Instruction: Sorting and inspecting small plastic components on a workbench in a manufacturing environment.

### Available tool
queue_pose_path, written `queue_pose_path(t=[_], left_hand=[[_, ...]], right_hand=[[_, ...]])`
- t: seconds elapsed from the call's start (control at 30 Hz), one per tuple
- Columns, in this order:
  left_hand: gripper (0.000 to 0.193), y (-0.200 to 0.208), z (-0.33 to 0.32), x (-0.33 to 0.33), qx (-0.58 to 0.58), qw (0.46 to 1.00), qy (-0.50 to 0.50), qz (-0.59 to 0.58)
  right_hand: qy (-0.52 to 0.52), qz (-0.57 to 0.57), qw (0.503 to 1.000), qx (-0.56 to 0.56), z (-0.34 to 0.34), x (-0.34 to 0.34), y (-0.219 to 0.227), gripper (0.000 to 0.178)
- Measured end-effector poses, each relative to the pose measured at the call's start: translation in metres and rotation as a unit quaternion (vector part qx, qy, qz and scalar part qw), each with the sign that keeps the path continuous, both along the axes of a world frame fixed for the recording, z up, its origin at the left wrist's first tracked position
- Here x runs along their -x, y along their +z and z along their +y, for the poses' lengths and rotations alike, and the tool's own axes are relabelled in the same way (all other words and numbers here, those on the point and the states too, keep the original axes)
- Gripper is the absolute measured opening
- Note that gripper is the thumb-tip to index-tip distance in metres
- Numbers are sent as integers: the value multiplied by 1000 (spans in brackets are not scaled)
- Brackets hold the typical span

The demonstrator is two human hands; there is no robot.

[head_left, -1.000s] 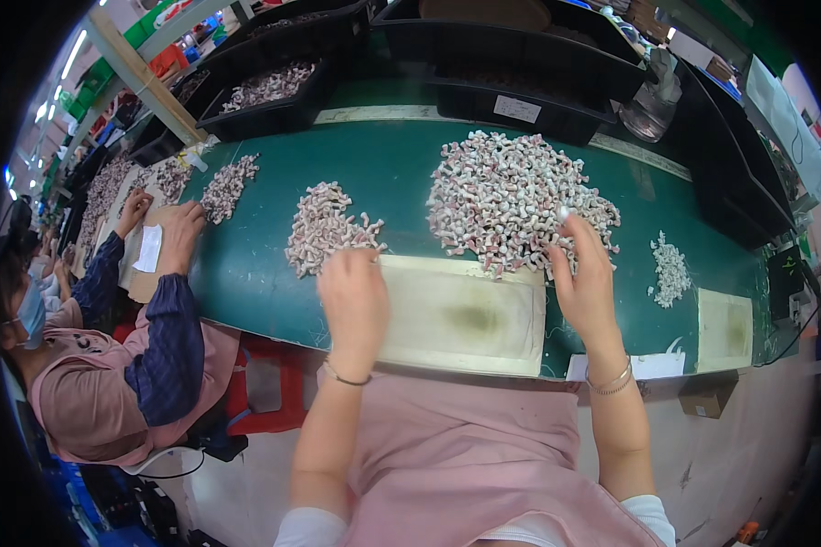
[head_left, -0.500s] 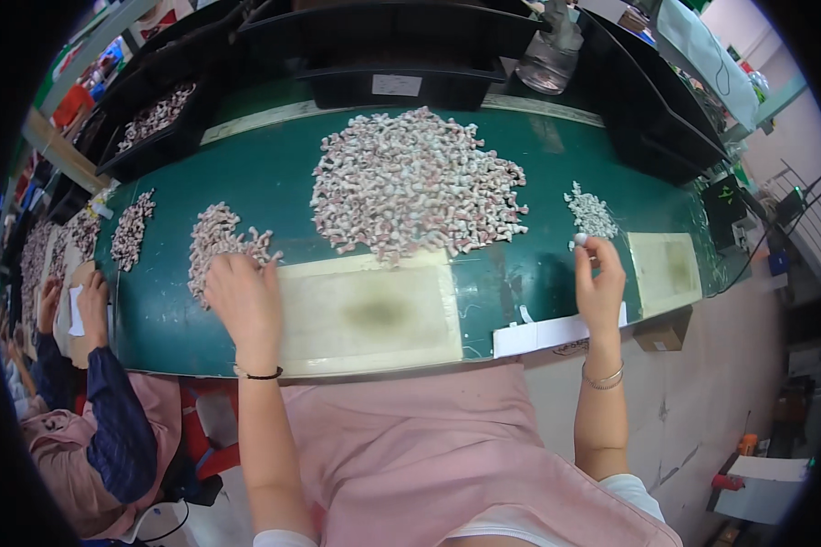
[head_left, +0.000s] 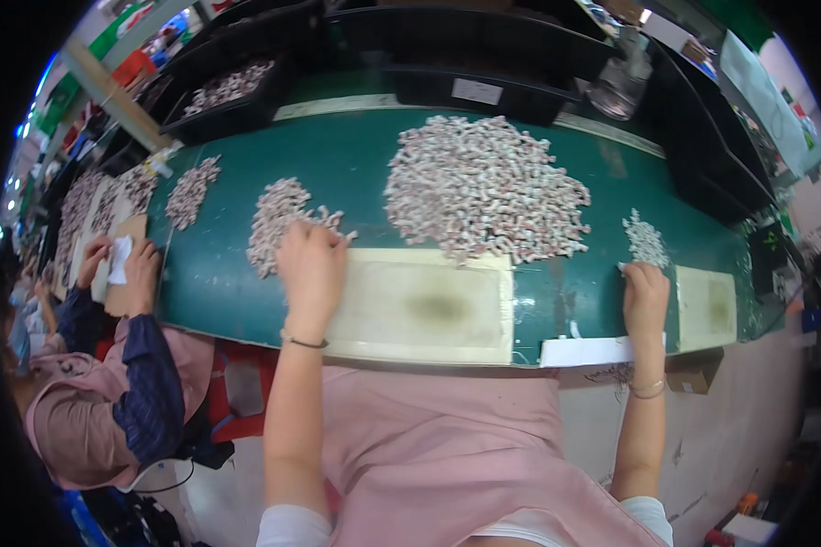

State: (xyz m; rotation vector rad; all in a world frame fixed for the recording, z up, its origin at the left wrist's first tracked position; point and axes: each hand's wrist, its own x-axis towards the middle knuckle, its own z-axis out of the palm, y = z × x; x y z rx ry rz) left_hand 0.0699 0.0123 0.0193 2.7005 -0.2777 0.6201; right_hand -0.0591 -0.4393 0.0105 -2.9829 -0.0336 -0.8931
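Note:
My left hand (head_left: pixel 312 271) is at the near edge of a mid-sized pile of small knobby pinkish-white pieces (head_left: pixel 276 211). Its fingers are bent and drawn together, and the back of the hand hides what the fingertips hold. My right hand (head_left: pixel 646 296) rests low over the green table, just on the near side of a small pile of whiter bits (head_left: pixel 646 239). Those fingers are curled closed; a whitish spot shows at their tip, too small to name. Between the hands, farther away, lies a large heap of the pinkish-white pieces (head_left: pixel 483 187).
A pale mat (head_left: pixel 420 305) lies before me, a smaller one (head_left: pixel 707 308) at right. A white strip (head_left: pixel 588 352) lines the front edge. Black bins (head_left: pixel 483 91) and a clear jar (head_left: pixel 622 87) stand behind. A co-worker's hands (head_left: pixel 140 273) are at left, beside another pile (head_left: pixel 192 193).
The whole view has swung, so the table appears farther right. My right fingers, apart before, have closed near the whiter bits. My left hand stays at its pile.

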Motion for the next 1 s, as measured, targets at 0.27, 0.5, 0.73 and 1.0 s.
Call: queue_pose_path(t=[0.27, 0.5, 0.73, 1.0], left_hand=[[13, -2, 0, 9, 21, 998, -50, -25], [13, 19, -41, 54, 225, 958, -158, 80], [19, 25, -72, 83, 302, 917, -248, 81], [22, 20, -83, 91, 364, 900, -204, 124]], right_hand=[[22, -29, 950, -311, 62, -4, 16, 13], [211, 58, 805, -551, 175, -20, 15, 14], [221, 70, 697, -678, 217, -28, 8, 13], [219, 84, 708, -667, 216, -22, 6, 13]])
